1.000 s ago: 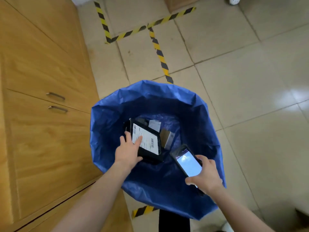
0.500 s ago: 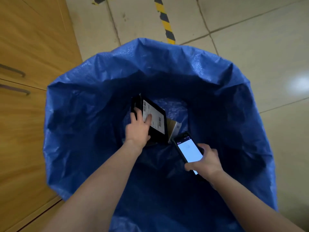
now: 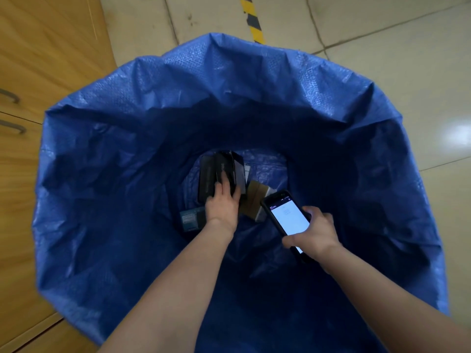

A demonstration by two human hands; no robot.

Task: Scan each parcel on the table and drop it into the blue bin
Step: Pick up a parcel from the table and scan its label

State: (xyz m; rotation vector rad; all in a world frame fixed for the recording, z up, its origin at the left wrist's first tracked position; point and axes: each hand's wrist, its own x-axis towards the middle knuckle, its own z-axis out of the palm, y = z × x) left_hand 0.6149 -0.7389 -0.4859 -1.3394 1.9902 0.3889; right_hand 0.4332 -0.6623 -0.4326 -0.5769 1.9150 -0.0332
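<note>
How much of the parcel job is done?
Done: a brown parcel and a small bluish one lie at the bottom of the blue bin. In hand: the left hand rests on a black parcel down there; the right hand holds the scanner. Left: the table is out of view, so unknown.

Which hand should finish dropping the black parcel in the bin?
Left: the left hand has its fingers on the black parcel deep in the blue bin; the right hand grips the phone.
</note>
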